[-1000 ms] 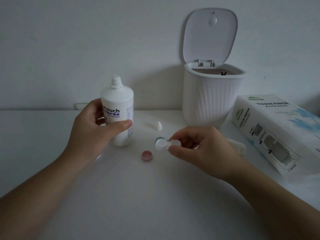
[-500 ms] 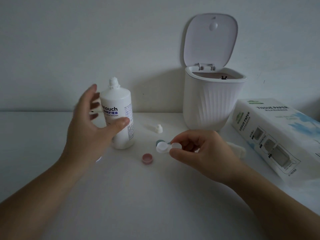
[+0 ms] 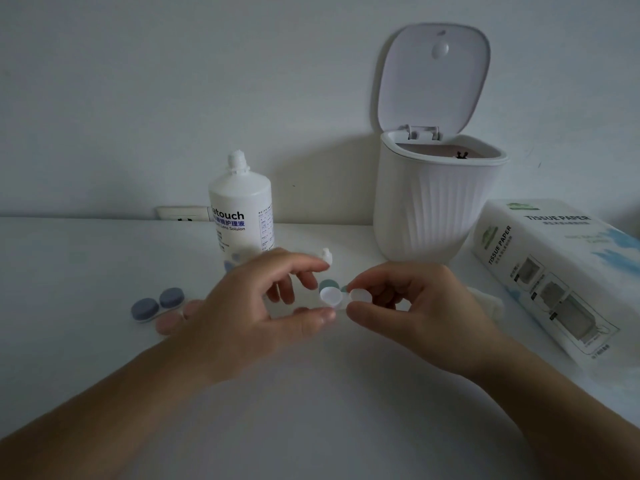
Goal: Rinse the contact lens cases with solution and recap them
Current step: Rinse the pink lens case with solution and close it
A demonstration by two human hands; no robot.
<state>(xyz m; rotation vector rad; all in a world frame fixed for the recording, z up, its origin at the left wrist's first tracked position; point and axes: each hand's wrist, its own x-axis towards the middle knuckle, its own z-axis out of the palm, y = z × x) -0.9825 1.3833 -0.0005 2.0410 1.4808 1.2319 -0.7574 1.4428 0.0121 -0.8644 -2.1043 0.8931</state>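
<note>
My right hand (image 3: 412, 306) pinches the right well of a white, uncapped contact lens case (image 3: 331, 295) and holds it just above the table. My left hand (image 3: 256, 306) hovers beside the case's left well with its fingers loosely curved; the thumb tip lies just under that well, and I see nothing in the hand. A teal cap (image 3: 327, 284) lies on the table right behind the case. The white solution bottle (image 3: 242, 216) stands uncapped behind my left hand, and its small white cap (image 3: 326, 255) sits to its right. A second case with blue caps (image 3: 157, 304) lies at the left.
A white ribbed bin (image 3: 433, 209) with its lid up stands at the back right. To the right lies a tissue paper pack (image 3: 554, 271), with a crumpled tissue (image 3: 486, 303) in front of it. The wall runs along the table's far edge.
My left hand has let go of the solution bottle and moved right to the lens case. The right hand has kept its pinch on the case.
</note>
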